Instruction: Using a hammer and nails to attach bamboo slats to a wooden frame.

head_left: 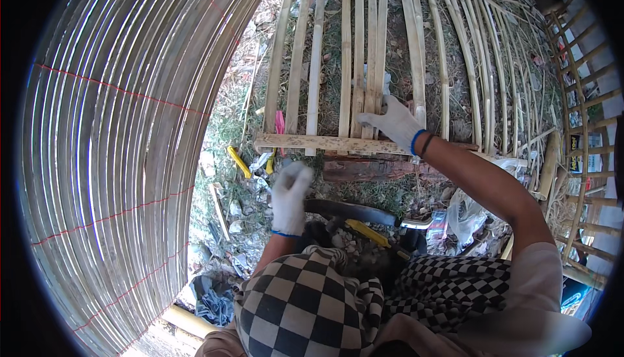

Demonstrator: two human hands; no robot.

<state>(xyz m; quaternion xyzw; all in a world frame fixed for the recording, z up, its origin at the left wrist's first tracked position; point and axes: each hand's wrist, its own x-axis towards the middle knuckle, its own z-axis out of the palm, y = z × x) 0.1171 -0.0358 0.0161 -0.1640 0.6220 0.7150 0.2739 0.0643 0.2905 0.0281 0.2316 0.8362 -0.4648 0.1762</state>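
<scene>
A row of bamboo slats (361,51) runs away from me, the near ends meeting a wooden crossbar (312,141). My right hand (396,123), in a white glove with a blue cuff, reaches over the crossbar. Its thumb and fingers curve around a few slats bunched close together. My left hand (290,198), gloved too, is raised on the near side of the crossbar. Its fingers are curled and slightly blurred; whether anything small sits in them I cannot make out. A dark curved blade (354,211) lies just right of the left hand.
A tall screen of thin slats tied with red cord (123,149) curves along the left. Yellow-handled tools (239,162) lie on littered grass, another yellow tool (367,232) near my knees. A reddish wood block (370,168) lies below the crossbar. A bamboo lattice (588,103) stands right.
</scene>
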